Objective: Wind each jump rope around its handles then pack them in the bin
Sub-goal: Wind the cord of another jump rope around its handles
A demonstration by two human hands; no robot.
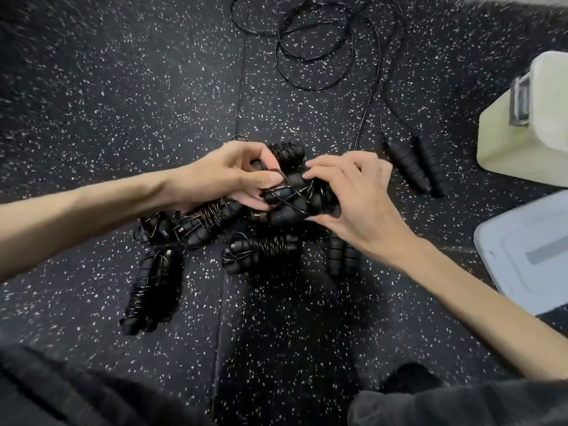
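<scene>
Over a black rubber gym floor flecked with white [123,87], a left hand [227,173] and right hand [353,195] both grip a cord-wrapped pair of black ribbed jump-rope handles [295,198]. A cream plastic bin [522,133] lies at the right, near its pale grey lid [528,250].

black jump rope [295,195] half-wound on its handles, held mid-air — cream bin [528,124] far right

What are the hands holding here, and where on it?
Both hands grip one jump rope: right hand around the handles, left hand pinching the cord.
</scene>
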